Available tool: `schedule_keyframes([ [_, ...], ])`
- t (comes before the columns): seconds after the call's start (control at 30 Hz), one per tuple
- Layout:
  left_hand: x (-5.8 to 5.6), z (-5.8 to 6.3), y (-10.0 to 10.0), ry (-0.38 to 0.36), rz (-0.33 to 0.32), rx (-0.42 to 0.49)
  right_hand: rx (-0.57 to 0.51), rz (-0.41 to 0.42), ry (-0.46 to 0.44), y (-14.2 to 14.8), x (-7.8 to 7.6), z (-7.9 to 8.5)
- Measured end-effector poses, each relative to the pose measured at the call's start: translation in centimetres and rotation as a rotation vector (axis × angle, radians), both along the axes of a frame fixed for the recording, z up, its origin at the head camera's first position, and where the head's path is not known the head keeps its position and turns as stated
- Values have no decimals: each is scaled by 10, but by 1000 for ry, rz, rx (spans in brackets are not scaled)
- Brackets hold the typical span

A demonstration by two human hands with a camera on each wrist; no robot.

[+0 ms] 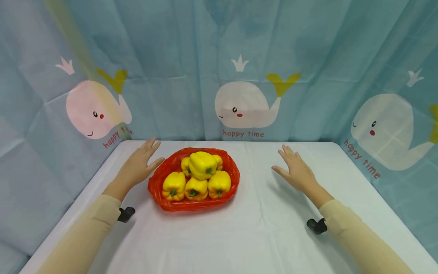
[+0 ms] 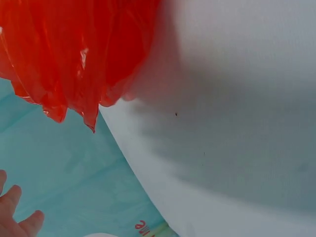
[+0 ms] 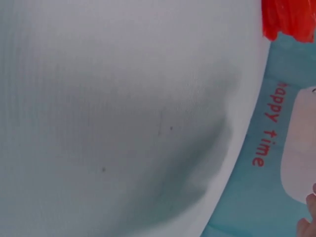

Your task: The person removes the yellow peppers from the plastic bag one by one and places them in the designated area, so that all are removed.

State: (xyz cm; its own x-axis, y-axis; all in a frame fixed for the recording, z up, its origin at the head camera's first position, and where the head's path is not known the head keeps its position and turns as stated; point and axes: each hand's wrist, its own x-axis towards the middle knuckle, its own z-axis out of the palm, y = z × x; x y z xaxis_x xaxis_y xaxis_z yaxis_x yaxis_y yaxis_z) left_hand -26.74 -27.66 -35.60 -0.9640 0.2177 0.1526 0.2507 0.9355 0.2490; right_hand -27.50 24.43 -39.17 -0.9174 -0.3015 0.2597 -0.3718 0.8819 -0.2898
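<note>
Several yellow bell peppers [image 1: 202, 165] with green stems are heaped in a red plastic bag [image 1: 193, 206], its mouth rolled wide around them, left of the table's middle. My left hand [image 1: 137, 163] is held out just left of the bag, fingers straight; whether its thumb touches the rim I cannot tell. Well to the right of the bag, my right hand [image 1: 297, 170] hovers above the cloth with fingers extended, holding nothing. Fingertips of the left hand [image 2: 17, 210] show at the lower left in the left wrist view; the right wrist view catches a sliver of the right hand [image 3: 308, 219].
A white cloth [image 1: 260, 236] covers the table. Blue curtains [image 1: 164, 57] with whale prints stand close behind and along both sides. Each wrist carries a small black device [image 1: 317, 226] under the beige sleeve [image 1: 356, 232].
</note>
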Motion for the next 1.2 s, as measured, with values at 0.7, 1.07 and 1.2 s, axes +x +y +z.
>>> schedule_keyframes([
  [0.7, 15, -16, 6, -124, 162, 343, -220, 46, -109, -42, 24, -1],
  [1.07, 17, -27, 6, -144, 197, 551, -379, 72, -110, -64, 31, -2],
  [1.2, 16, -31, 4, -149, 219, 636, -422, 80, -101, -74, 33, -2],
])
